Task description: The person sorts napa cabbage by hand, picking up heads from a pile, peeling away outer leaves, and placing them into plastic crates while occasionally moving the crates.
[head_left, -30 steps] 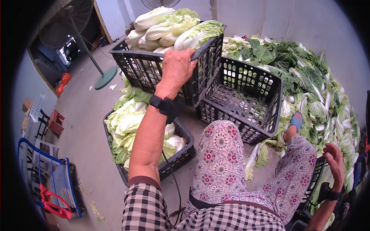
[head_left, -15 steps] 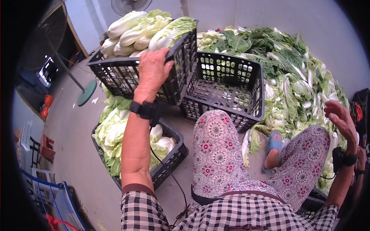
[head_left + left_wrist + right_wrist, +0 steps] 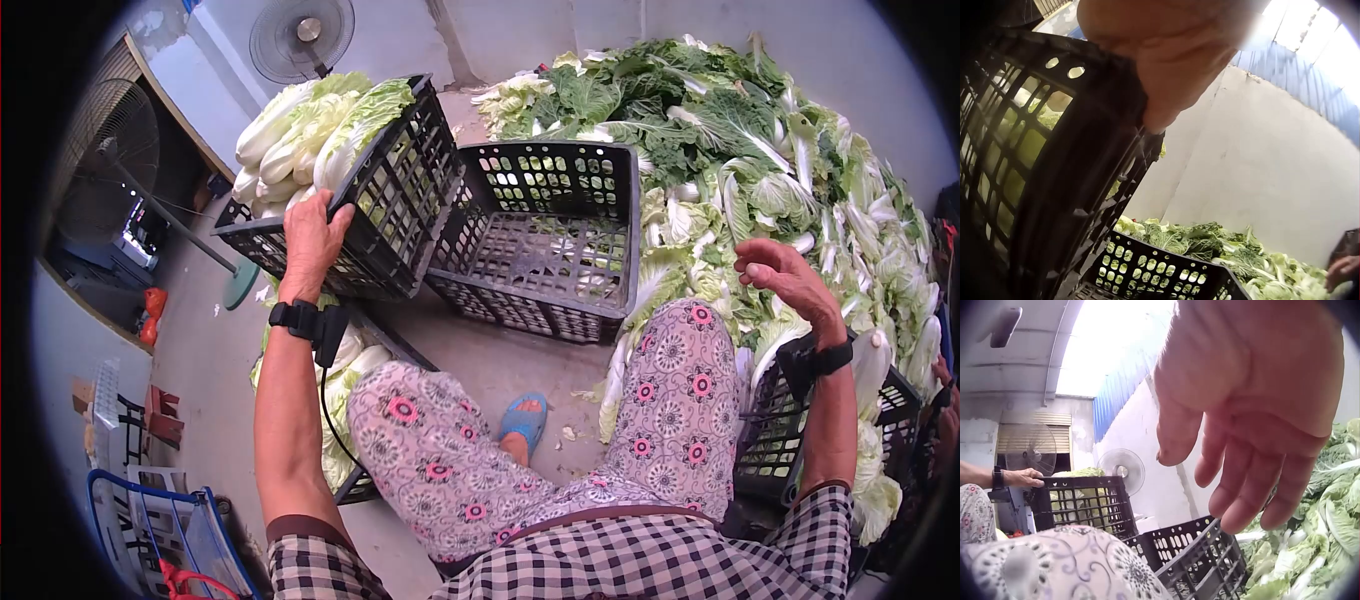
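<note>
In the head view, the left hand grips the near rim of a black crate heaped with pale napa cabbages. That crate stands tilted, its corner against an empty black crate. The left wrist view shows the same hand over the crate's corner, its fingertips partly out of sight. My right hand is in the air above the right knee, holding nothing; the right wrist view shows its fingers loosely bent.
A large pile of cabbages and loose leaves lies along the wall. Another crate is by the right leg, and one with cabbage by the left. Fans, a blue-framed cart and red bags stand around.
The cabbage-filled crate has swung left and tilted with the left hand on its rim. My right hand has moved inward over the knee. The legs and the view have shifted too.
</note>
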`<state>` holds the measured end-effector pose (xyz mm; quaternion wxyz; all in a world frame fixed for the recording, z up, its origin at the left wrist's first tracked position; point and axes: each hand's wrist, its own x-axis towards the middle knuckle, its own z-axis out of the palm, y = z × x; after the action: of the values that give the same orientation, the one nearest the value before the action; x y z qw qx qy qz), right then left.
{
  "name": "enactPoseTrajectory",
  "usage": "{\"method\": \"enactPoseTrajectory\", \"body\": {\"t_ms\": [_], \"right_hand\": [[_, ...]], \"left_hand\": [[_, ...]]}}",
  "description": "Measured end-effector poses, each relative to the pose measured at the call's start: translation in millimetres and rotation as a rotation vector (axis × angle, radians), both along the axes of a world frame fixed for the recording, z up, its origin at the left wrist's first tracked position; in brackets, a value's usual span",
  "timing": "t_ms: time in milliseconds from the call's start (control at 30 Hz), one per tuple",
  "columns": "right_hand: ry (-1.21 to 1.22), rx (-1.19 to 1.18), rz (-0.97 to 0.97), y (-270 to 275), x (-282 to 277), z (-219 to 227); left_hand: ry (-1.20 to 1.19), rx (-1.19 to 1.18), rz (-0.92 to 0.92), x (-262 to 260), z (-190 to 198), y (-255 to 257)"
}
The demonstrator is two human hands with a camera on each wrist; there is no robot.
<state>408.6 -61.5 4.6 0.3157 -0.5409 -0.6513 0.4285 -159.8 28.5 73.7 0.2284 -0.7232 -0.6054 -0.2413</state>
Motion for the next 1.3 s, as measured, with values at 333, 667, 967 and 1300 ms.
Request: {"method": "enactPoseTrajectory", "body": {"t_ms": [333,667,967,1300], "right_hand": [[0.082,-0.178,0.062,53.4,-26.9,-60.2],[0.13,-0.321,-0.034,113.3,-62.5,-83.9],[-0.046,-0.502,0.064,156.8,-88.6,-103.9],[0.227,-0.536,-0.029,193.9,-88.2,-146.8]], "left_hand": [[0.056,0.158,0.099,1.5,-10.5,8.2],[0.014,0.267,-0.02,1.7,-11.6,7.0],[0.059,0.231,0.007,-1.9,-9.5,12.1],[-0.064,0.069,-0.023,-48.6,44.0,10.2]]}}
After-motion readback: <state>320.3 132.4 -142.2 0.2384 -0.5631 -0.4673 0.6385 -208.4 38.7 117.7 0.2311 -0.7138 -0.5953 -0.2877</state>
